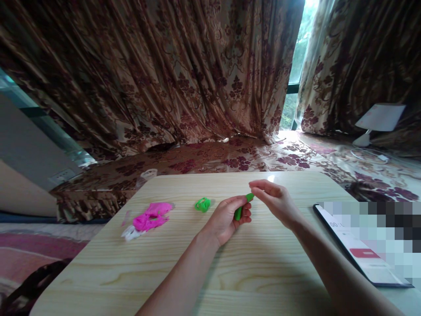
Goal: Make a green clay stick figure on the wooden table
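Observation:
A bright green, roll-shaped piece, soft like modelling clay (pixel 238 213), stands slanted in my left hand (pixel 226 217). The left thumb presses on it from above while the fingers curl round its far side. Just past the roll's upper tip is my right hand (pixel 276 199), its thumb and fingertips drawn together in a pinch close to the tip. Anything between those right fingertips is hidden or too small to make out. To the left of my hands, a small looped green piece (pixel 203 204) lies on the table.
On the pale wooden table (pixel 131 272), a crumpled pink mass (pixel 153 217) lies at the left against a white scrap (pixel 130 233). A dark-edged tablet (pixel 345 245) lies at the right edge. Beyond are patterned curtains (pixel 184 74) and a white lamp (pixel 379 117).

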`<state>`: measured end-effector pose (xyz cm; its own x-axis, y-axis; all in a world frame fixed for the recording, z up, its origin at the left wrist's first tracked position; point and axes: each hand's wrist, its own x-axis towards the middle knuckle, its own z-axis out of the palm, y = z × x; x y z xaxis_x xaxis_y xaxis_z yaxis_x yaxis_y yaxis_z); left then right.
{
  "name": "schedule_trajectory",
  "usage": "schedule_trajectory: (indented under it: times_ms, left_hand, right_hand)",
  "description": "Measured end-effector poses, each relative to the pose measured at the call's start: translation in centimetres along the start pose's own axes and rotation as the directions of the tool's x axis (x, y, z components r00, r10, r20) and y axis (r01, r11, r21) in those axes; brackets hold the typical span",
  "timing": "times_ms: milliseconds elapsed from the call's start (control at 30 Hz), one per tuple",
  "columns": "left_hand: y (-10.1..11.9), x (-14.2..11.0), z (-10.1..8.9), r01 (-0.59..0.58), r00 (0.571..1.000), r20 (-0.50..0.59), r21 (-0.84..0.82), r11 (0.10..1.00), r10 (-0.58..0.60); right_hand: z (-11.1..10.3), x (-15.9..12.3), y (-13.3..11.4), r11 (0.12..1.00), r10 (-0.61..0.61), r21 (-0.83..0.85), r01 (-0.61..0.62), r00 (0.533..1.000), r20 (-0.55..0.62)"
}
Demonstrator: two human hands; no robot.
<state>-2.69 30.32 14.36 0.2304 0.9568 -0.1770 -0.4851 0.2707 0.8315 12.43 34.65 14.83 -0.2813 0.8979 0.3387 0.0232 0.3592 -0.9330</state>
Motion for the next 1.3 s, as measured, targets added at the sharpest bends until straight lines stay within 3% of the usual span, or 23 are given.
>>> schedule_trajectory:
  times_ms: [133,233,367,433,567,733,900,967,1100,1200,1300]
  left_hand:
    - [-0.5,-0.3,0.7,0.080,0.991,0.103,0.016,0.997,-0.081]
    - [-1.0,-0.4,1.1,0.049,0.992,0.113,0.021,0.999,-0.051]
    - [-1.1,-0.3,1.4,-0.014,0.997,0.071,0.057,0.998,0.010]
    - [-1.0,-0.2,1.3,-0.011,0.999,0.033,0.086,0.996,0.009]
    - [-0.6,0.0,0.8,-0.001,1.000,-0.027,0.084,0.996,0.003]
    - [0.3,0.1,-0.1,-0.027,0.999,-0.041,0.039,0.999,0.029]
    - [1.0,0.0,-0.1,-0.134,0.990,-0.060,-0.054,0.989,0.131]
    - [0.8,0.0,0.2,-0.151,0.987,-0.065,-0.043,0.988,0.148]
    - [-0.4,0.0,1.1,-0.110,0.992,-0.057,0.009,0.994,0.110]
    - [-1.0,-0.1,1.5,-0.108,0.993,-0.055,0.012,0.994,0.108]
    - [-1.0,0.0,1.5,-0.123,0.991,-0.054,-0.040,0.992,0.121]
  right_hand:
    - [-0.2,-0.4,-1.1,1.000,0.022,0.005,-0.023,0.997,0.077]
    - [0.5,-1.1,-1.5,0.998,0.032,-0.050,-0.023,0.982,0.188]
    - [1.4,-1.6,-1.3,0.988,-0.005,-0.150,0.044,0.968,0.251]
    - [1.1,-1.4,-1.2,0.992,0.000,-0.119,0.033,0.964,0.267]
    - [-0.7,-0.6,-1.2,1.000,-0.005,-0.001,0.006,0.990,0.139]
    - [-1.0,-0.3,-1.1,0.989,-0.042,-0.127,0.078,0.962,0.268]
    - [0.3,-0.3,-0.7,0.973,-0.116,-0.182,0.140,0.984,0.138]
    - [0.8,-0.3,-0.6,0.979,-0.107,-0.167,0.121,0.990,0.096]
    - [2.3,-0.3,-0.2,0.999,-0.021,-0.030,0.018,0.991,-0.129]
    - [3.5,-0.5,0.1,0.987,0.091,0.141,-0.073,0.987,-0.129]
    - [4.4,-0.8,0.6,0.983,0.059,0.181,-0.034,0.989,-0.137]
